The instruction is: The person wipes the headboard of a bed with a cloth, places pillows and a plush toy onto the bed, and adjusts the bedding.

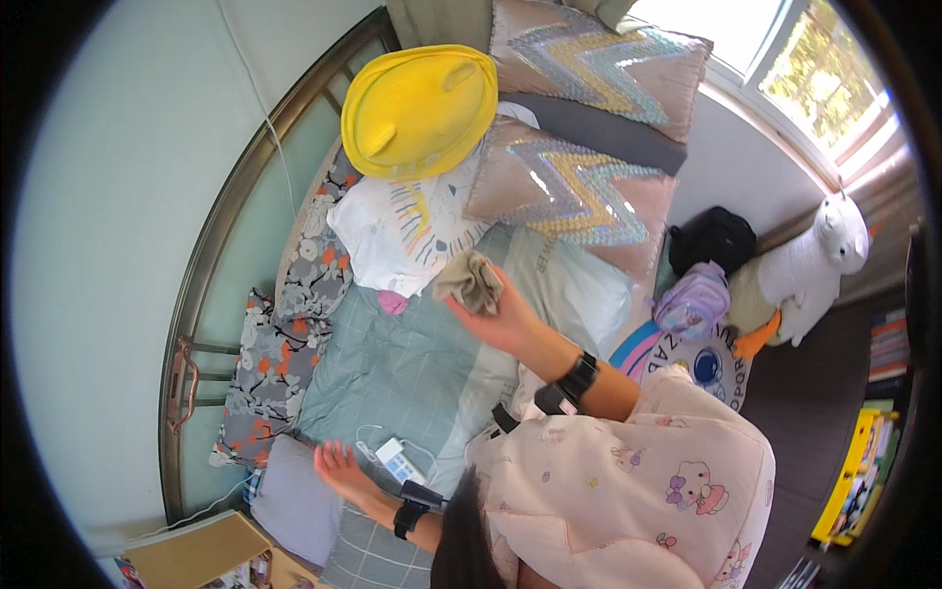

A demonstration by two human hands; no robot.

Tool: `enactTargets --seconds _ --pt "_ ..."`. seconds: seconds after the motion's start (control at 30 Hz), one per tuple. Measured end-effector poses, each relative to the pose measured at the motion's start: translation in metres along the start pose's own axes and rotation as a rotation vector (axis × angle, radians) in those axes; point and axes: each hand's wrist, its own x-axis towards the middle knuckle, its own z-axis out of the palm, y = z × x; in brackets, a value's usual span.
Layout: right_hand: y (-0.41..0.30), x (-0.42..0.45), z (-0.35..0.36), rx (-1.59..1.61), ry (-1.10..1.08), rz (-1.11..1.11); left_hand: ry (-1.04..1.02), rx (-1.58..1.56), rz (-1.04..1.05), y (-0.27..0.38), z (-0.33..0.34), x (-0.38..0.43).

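Observation:
My right hand point(502, 318) holds a crumpled grey-brown cloth point(471, 283) above the bed. Beneath it lies a grey-green checked quilt point(397, 361) with a pale lettered band. Just beyond the cloth is a white fabric piece with a lion print point(401, 235), and a small pink cloth point(393, 302) shows at its edge. My left hand point(344, 471) is held out with fingers apart and nothing in it, near a lilac-grey pillow point(291, 493). Close to that hand, a white power strip point(399, 461) with a cable rests on the quilt.
A yellow plush cushion point(419, 110) and sequined pillows point(570, 184) sit along the bed's far side. Floral grey fabric point(272, 383) lines the metal bed frame point(213, 213). At right are a black bag point(712, 241), a lilac backpack point(692, 300) and a white plush bird point(798, 258).

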Motion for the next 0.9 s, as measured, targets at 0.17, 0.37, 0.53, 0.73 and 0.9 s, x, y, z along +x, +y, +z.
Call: enactTargets --seconds 0.17,0.37,0.53,0.73,0.9 --pt "0.046 -0.070 -0.034 0.090 -0.106 -0.122 -0.573 0.334 -0.056 0.027 0.051 0.018" --pt "0.052 -0.131 -0.052 0.312 -0.134 -0.390 -0.942 0.489 -0.141 0.011 0.068 0.002" --pt "0.024 -0.168 -0.075 0.426 -0.064 -0.411 -1.121 0.525 -0.192 0.004 0.093 -0.041" --pt "-0.019 -0.237 -0.065 0.285 -0.124 -0.259 -1.113 0.481 -0.092 -0.017 0.106 -0.099" --pt "-0.089 -0.287 -0.057 0.055 -0.206 -0.199 -0.693 0.613 0.040 -0.013 0.073 -0.152"
